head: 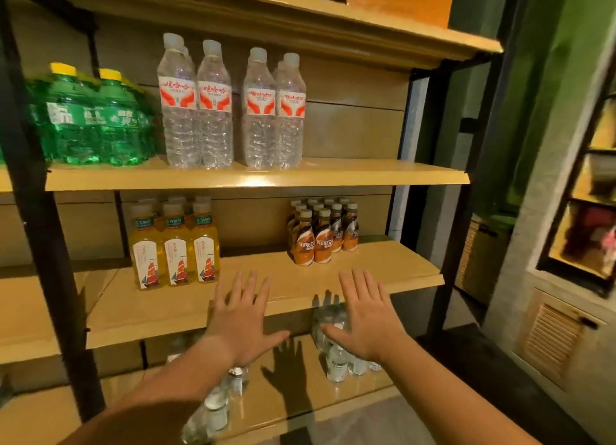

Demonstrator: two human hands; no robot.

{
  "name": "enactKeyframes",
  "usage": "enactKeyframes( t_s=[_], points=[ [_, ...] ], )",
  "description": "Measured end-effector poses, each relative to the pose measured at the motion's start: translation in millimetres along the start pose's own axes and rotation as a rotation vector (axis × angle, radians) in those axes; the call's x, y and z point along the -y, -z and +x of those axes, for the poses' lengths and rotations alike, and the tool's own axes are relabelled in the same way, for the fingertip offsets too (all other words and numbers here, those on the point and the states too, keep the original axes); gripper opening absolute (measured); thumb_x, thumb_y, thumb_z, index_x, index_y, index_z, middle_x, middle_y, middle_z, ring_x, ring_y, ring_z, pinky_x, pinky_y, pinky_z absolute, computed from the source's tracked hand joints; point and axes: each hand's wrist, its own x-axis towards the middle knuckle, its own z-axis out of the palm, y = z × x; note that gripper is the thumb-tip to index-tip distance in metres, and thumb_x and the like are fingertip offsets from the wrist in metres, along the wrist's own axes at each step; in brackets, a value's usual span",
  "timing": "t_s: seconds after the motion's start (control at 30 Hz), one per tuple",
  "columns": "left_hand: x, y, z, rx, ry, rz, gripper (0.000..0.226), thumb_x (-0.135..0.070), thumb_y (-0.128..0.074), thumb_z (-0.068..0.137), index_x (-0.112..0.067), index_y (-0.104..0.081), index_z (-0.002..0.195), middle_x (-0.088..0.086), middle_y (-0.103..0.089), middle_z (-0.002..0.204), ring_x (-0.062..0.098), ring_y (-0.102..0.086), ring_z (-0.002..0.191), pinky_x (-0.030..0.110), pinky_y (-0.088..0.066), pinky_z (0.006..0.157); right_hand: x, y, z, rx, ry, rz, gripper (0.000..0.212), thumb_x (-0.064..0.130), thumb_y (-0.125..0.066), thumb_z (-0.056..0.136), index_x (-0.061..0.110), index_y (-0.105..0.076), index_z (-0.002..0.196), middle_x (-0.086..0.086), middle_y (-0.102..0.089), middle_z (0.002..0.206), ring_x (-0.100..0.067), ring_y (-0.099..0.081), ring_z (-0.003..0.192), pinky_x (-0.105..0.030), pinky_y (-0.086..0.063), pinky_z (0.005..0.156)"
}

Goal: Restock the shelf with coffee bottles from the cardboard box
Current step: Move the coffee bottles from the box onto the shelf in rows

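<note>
Two bare forearms reach forward from the bottom edge. The left hand (241, 324) and the right hand (366, 318) are both spread flat, palms facing away, fingers wide; neither grip holds anything. They hover side by side in front of the middle shelf's front edge (186, 324), a tan board in a black metal frame. Below the hands, on the lowest shelf, stand small clear bottles (336, 364), partly hidden by the arms. On the middle shelf, three rows of yellow tea bottles (175, 247) with ship labels stand at the left. The coffee bottles (321, 234), brown with grey caps and Nescafé labels, cluster upright further back at the right, apart from both hands. The shelf above carries a shrink-wrapped pack of green bottles (90, 117) with yellow caps and, right of it, tall clear water bottles (230, 107) with red-and-white labels.
</note>
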Motion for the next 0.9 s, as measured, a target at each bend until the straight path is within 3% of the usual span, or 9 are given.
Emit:
enactKeyframes(
  t_s=[0.23, 0.43, 0.6, 0.77, 0.83, 0.9],
  points=[
    [26, -18, -112, 0.009, -0.065, -0.118, 0.108, -0.084, -0.032, 0.087, -0.023, 0.02, 0.159, 0.009, 0.022, 0.168, 0.034, 0.021, 0.154, 0.061, 0.006, 0.124, 86, -8, -96, 0.076, -0.072, -0.01, 0.101, 0.083, -0.025, 0.086, 0.025, 0.01, 0.161, -0.006, 0.016, 0.169, -0.029, 0.018, 0.154, -0.052, 0.003, 0.126],
    [80, -46, -238, 0.035, 0.0, -0.146, 0.104, -0.081, -0.034, 0.089, -0.025, 0.017, 0.161, 0.006, 0.017, 0.17, 0.032, 0.02, 0.155, 0.059, 0.009, 0.123, 188, -24, -183, 0.098, -0.003, 0.023, 0.101, 0.081, -0.028, 0.088, 0.022, 0.01, 0.161, -0.009, 0.013, 0.169, -0.03, 0.013, 0.155, -0.047, 0.0, 0.126],
    [147, -68, -350, 0.096, 0.051, -0.109, 0.099, -0.077, -0.034, 0.092, -0.023, 0.01, 0.162, 0.009, 0.01, 0.171, 0.034, 0.01, 0.156, 0.06, 0.002, 0.124, 290, -47, -247, 0.195, 0.067, 0.068, 0.1, 0.079, -0.03, 0.09, 0.022, 0.013, 0.16, -0.009, 0.016, 0.168, -0.031, 0.015, 0.155, -0.047, 0.0, 0.125],
    [235, -82, -443, 0.184, 0.17, -0.092, 0.097, -0.078, -0.03, 0.091, -0.025, 0.013, 0.161, 0.005, 0.016, 0.17, 0.031, 0.013, 0.156, 0.057, 0.005, 0.124, 400, -61, -278, 0.223, 0.139, 0.098, 0.099, 0.08, -0.03, 0.089, 0.023, 0.009, 0.161, -0.009, 0.013, 0.169, -0.03, 0.013, 0.155, -0.044, 0.0, 0.124],
    [274, -89, -476, 0.142, 0.202, -0.127, 0.095, -0.077, -0.031, 0.09, -0.024, 0.0, 0.163, 0.003, 0.003, 0.17, 0.031, -0.003, 0.157, 0.058, -0.008, 0.124, 449, -65, -281, 0.215, 0.172, 0.105, 0.098, 0.079, -0.031, 0.089, 0.022, 0.004, 0.162, -0.009, 0.009, 0.169, -0.03, 0.009, 0.156, -0.044, -0.003, 0.125],
    [316, -94, -508, 0.071, 0.175, -0.13, 0.086, -0.069, -0.04, 0.086, -0.015, -0.045, 0.152, 0.013, -0.042, 0.157, 0.037, -0.047, 0.141, 0.061, -0.041, 0.107, 500, -69, -282, 0.212, 0.201, 0.121, 0.096, 0.076, -0.033, 0.091, 0.021, 0.0, 0.162, -0.01, 0.005, 0.17, -0.031, 0.005, 0.156, -0.044, -0.004, 0.125]
  ],
)
